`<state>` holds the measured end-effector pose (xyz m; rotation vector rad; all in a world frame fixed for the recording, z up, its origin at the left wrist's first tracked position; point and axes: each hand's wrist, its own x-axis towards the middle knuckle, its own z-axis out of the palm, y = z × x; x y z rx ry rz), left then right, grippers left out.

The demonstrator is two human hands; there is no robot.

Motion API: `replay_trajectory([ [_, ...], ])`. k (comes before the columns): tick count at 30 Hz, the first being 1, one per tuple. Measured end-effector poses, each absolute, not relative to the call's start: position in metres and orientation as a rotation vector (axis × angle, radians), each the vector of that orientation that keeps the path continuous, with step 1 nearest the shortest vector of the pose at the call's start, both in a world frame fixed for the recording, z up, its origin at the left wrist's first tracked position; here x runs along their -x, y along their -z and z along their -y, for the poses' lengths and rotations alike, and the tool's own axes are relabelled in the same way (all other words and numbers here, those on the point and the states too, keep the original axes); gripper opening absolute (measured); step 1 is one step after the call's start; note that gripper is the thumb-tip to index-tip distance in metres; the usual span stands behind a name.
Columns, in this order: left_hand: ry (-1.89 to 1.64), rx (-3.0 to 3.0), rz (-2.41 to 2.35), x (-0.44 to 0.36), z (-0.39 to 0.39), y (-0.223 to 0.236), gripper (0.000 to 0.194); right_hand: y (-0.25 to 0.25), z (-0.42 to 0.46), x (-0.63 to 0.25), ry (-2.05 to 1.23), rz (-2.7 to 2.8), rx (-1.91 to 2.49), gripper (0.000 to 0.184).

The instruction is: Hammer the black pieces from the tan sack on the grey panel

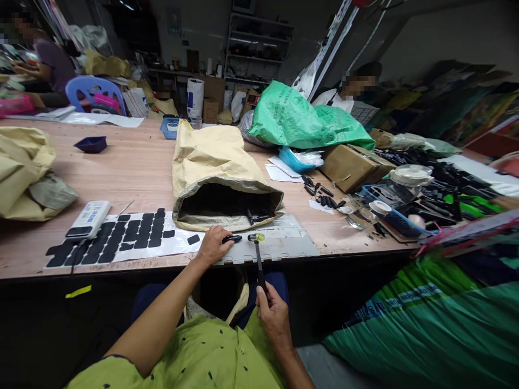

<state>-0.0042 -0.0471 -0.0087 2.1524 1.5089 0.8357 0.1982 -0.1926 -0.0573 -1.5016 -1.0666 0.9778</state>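
My left hand (214,245) is closed around a small black cylindrical piece (232,238), held low over a grey board (284,240) at the table's front edge. In my right hand (274,315) is the black handle of a small hammer (259,262), its head with a yellow-green tip level with the black piece and a little to the right of it. Just behind both lies a cream sack (214,156), its dark mouth facing me. Black pieces (252,217) show at the sack's opening on the right.
Left of the board are a sheet of black rounded pads (138,232) and a white device (88,220). To the right lie loose black parts (320,194), a cardboard box (351,165) and a blue basket (393,213). Two people sit farther back.
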Motion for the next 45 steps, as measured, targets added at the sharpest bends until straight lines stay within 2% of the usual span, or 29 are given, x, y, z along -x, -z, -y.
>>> replay_trajectory([
  [8, -0.855, -2.148, -1.479, 0.004, 0.046, 0.012, 0.016, 0.043, 0.187, -0.193, -0.828, 1.227, 1.557, 0.044],
  [15, -0.88, -2.155, -1.457, 0.004, 0.045, 0.015, 0.016, 0.046, 0.186, -0.192, -0.648, 1.49, 1.539, 0.038],
  [21, -0.905, -2.158, -1.443, 0.004, 0.044, 0.018, 0.016, 0.047, 0.185, -0.192, -0.625, 1.528, 1.587, 0.041],
  [29, -0.873, -2.13, -1.456, 0.004, 0.045, 0.014, 0.018, 0.045, 0.185, -0.185, -0.62, 1.613, 1.5, 0.036],
  [34, -0.889, -2.121, -1.451, 0.004, 0.045, 0.014, 0.018, 0.049, 0.186, -0.185, -0.748, 1.516, 1.529, 0.038],
  [45, -0.85, -2.117, -1.485, 0.003, 0.047, 0.011, 0.017, 0.045, 0.171, -0.209, -1.336, 0.658, 1.349, 0.05],
])
